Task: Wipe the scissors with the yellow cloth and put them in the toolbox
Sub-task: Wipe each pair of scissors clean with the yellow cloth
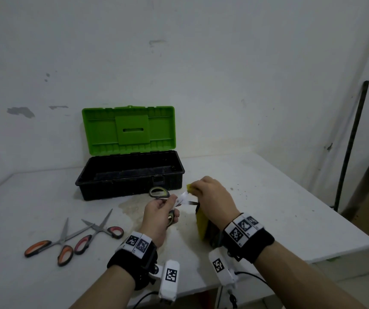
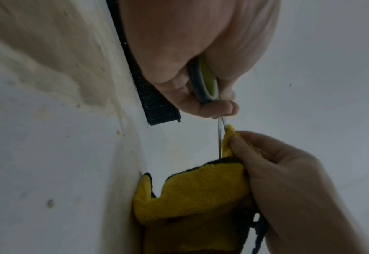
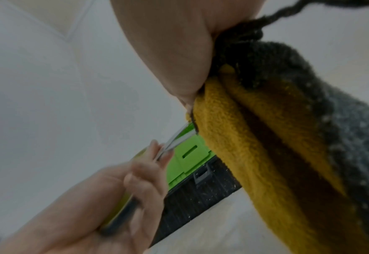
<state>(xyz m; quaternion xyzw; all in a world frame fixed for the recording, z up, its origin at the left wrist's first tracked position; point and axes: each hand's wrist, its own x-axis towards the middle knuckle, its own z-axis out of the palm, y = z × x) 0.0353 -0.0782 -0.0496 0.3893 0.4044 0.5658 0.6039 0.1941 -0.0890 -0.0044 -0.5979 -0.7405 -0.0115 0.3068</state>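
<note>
My left hand [image 1: 160,211] grips a pair of grey-and-green-handled scissors [image 1: 159,192] above the table, just in front of the toolbox; in the left wrist view the handle [image 2: 205,82] sits in my curled fingers. The blades [image 1: 184,200] point right into the yellow cloth [image 1: 201,221]. My right hand [image 1: 213,197] pinches the cloth [image 2: 200,189] around the blade tips, and the rest of the cloth hangs down to the table. The right wrist view shows the blades [image 3: 179,139] entering the cloth [image 3: 244,137]. The toolbox [image 1: 130,172] stands open, black base, green lid [image 1: 128,130] upright.
Two more pairs of scissors lie on the white table [image 1: 268,208] at the left: orange-handled ones [image 1: 52,246] and red-handled ones [image 1: 100,233]. A yellowish stain [image 1: 132,207] marks the table before the toolbox. A dark pole [image 1: 350,141] leans at the right wall.
</note>
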